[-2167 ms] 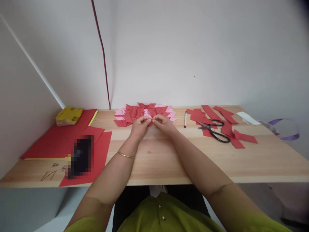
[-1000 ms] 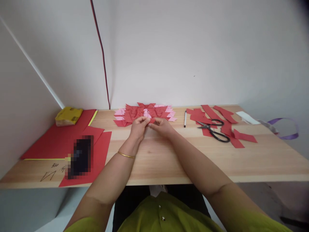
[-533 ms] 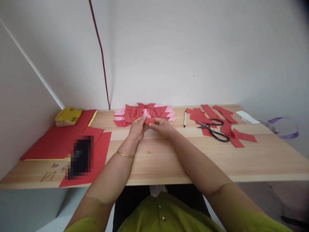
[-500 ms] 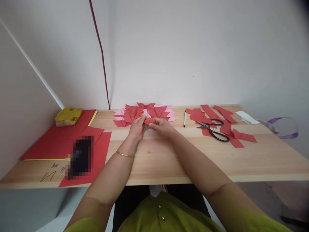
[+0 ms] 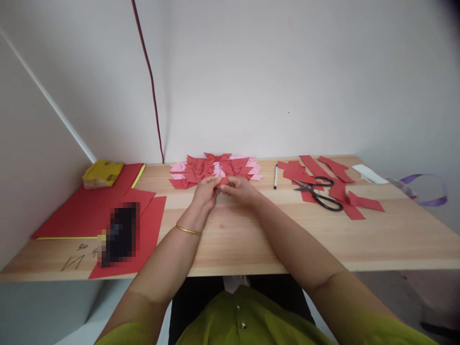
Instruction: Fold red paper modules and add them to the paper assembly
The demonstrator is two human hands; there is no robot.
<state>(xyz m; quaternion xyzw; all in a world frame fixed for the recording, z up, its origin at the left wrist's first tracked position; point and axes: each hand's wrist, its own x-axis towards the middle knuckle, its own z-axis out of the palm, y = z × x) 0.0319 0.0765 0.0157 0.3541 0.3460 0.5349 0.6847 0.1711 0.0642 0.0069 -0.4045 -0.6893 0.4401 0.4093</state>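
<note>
over wood tbl (image 5: 244,244), l hand (image 5: 206,194) & r hand (image 5: 243,190) pinch small red paper pc (image 5: 224,181), grips nearly closed

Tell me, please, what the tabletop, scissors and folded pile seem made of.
Tabletop: apparently wood, satin, showing grain; possibly laminate. Scissors: grey blades look like metal; glossy black handles, material unclear. Folded pile: probably matte paper, given its crisp points and creases.

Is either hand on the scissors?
No, the scissors lie among cut red paper, while the left hand and right hand hold a small red piece.
</note>
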